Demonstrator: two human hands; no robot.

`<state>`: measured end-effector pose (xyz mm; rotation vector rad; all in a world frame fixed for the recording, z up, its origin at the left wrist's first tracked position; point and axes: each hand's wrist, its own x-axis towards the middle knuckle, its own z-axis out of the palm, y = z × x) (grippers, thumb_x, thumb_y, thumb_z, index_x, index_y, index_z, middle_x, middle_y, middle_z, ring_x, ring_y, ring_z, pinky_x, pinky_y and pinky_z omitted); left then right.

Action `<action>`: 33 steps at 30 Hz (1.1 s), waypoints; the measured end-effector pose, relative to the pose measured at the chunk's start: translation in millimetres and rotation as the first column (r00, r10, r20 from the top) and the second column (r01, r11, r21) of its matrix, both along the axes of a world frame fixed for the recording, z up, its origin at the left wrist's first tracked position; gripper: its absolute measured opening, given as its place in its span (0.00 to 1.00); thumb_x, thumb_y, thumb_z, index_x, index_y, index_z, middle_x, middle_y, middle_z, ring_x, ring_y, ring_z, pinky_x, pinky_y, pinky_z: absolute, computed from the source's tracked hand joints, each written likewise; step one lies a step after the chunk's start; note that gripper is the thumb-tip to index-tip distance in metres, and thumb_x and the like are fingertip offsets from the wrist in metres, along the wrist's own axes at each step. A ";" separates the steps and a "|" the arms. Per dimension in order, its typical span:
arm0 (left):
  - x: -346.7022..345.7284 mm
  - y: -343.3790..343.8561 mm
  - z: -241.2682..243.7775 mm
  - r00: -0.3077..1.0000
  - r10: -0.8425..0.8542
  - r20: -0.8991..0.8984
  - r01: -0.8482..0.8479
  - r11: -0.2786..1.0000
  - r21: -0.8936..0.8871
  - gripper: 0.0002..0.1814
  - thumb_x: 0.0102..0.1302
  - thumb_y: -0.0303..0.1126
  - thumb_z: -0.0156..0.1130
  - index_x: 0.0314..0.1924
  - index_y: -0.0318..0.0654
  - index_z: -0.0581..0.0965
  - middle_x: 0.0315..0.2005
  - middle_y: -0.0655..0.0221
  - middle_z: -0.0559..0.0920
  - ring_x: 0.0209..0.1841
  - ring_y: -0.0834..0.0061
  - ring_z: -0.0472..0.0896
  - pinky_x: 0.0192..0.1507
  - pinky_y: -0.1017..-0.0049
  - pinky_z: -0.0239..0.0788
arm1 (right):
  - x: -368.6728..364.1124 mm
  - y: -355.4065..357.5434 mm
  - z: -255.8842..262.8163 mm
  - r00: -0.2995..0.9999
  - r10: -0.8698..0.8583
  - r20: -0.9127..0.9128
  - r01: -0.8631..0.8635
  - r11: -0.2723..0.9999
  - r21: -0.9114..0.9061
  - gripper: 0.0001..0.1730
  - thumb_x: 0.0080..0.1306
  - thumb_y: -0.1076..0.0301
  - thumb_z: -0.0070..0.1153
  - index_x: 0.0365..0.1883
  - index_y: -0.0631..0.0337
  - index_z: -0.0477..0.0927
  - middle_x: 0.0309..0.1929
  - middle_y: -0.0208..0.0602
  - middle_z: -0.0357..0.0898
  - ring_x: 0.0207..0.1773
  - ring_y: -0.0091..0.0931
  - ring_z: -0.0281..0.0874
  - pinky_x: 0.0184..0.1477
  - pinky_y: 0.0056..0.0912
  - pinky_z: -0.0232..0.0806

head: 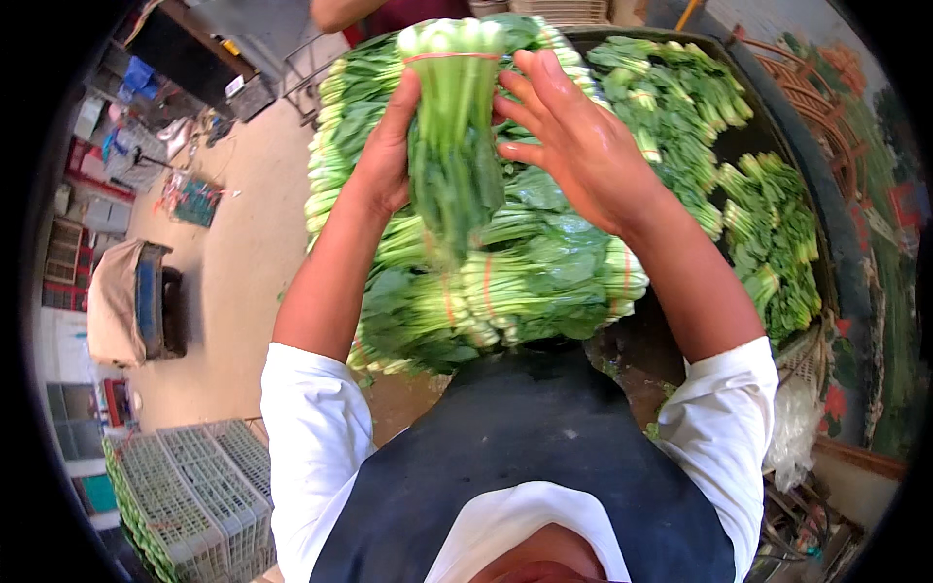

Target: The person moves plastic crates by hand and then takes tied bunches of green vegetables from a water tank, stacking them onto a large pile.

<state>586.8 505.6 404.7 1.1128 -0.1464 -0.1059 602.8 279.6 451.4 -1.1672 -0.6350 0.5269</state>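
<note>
My left hand (390,149) holds a banded bunch of leafy greens (453,124) upright, pale stem ends at the top and dark leaves hanging down. A red band circles the stems near their ends. To the right of the bunch, my right hand (576,138) is raised with its fingers apart; whether its fingertips touch the bunch I cannot tell. Below both hands lies a large stack of banded green bunches (539,284), stems and leaves laid in rows.
More bunches float or lie in a dark tub (791,160) at the right. Plastic crates (197,495) stand at the lower left, a covered cart (120,302) at the left. Another person's arm (339,11) shows at the top. A clear plastic bag (793,430) hangs at the right.
</note>
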 end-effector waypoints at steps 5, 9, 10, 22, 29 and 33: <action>-42.0 56.3 -15.7 0.998 0.034 -0.046 -0.044 0.972 -0.229 0.50 0.74 0.75 0.38 0.78 0.39 0.61 0.65 0.52 0.76 0.57 0.60 0.82 0.60 0.58 0.79 | 4.6 -18.6 -29.9 0.999 0.009 0.051 -0.003 0.994 -0.112 0.42 0.82 0.41 0.40 0.81 0.64 0.55 0.77 0.53 0.65 0.76 0.39 0.67 0.71 0.46 0.64; -58.8 96.8 -28.5 0.999 0.047 -0.007 -0.047 0.967 -0.249 0.49 0.76 0.72 0.38 0.79 0.37 0.59 0.68 0.47 0.73 0.57 0.58 0.82 0.58 0.58 0.81 | 8.4 -61.8 -51.5 0.994 -0.099 -0.035 0.092 0.985 -0.147 0.37 0.82 0.46 0.45 0.77 0.66 0.63 0.68 0.49 0.77 0.67 0.34 0.78 0.66 0.39 0.69; -62.4 106.3 -28.3 0.999 0.053 -0.003 -0.053 0.977 -0.207 0.49 0.76 0.72 0.38 0.79 0.37 0.59 0.68 0.48 0.73 0.57 0.58 0.83 0.58 0.58 0.81 | 10.0 -75.4 -59.0 0.987 -0.128 -0.092 0.114 0.983 -0.147 0.35 0.82 0.47 0.47 0.75 0.66 0.66 0.65 0.48 0.80 0.64 0.33 0.80 0.65 0.37 0.71; -42.5 103.8 -73.2 0.960 -0.171 0.224 -0.215 0.069 0.974 0.51 0.65 0.42 0.73 0.82 0.47 0.56 0.76 0.52 0.67 0.75 0.55 0.68 0.76 0.62 0.57 | 10.1 -243.6 -146.3 0.766 -0.613 -0.195 0.564 0.785 -0.256 0.25 0.80 0.59 0.54 0.68 0.66 0.73 0.58 0.44 0.85 0.51 0.25 0.86 0.52 0.27 0.78; -28.9 110.5 -82.3 0.989 -0.146 -0.013 0.036 0.157 0.987 0.50 0.64 0.37 0.70 0.82 0.43 0.55 0.78 0.52 0.63 0.80 0.54 0.59 0.79 0.60 0.49 | 62.5 -349.3 -226.0 0.545 -0.836 -0.063 0.714 0.502 -0.488 0.25 0.75 0.56 0.61 0.64 0.61 0.78 0.52 0.34 0.88 0.47 0.21 0.85 0.47 0.24 0.74; -11.0 73.9 -43.6 0.972 -0.216 0.091 -0.124 -0.146 0.981 0.48 0.58 0.25 0.70 0.79 0.45 0.63 0.77 0.56 0.66 0.79 0.54 0.60 0.79 0.61 0.50 | 103.2 -426.0 -341.9 0.492 -0.817 0.300 0.734 0.203 -0.648 0.24 0.68 0.59 0.68 0.57 0.65 0.82 0.49 0.39 0.88 0.44 0.26 0.86 0.42 0.28 0.74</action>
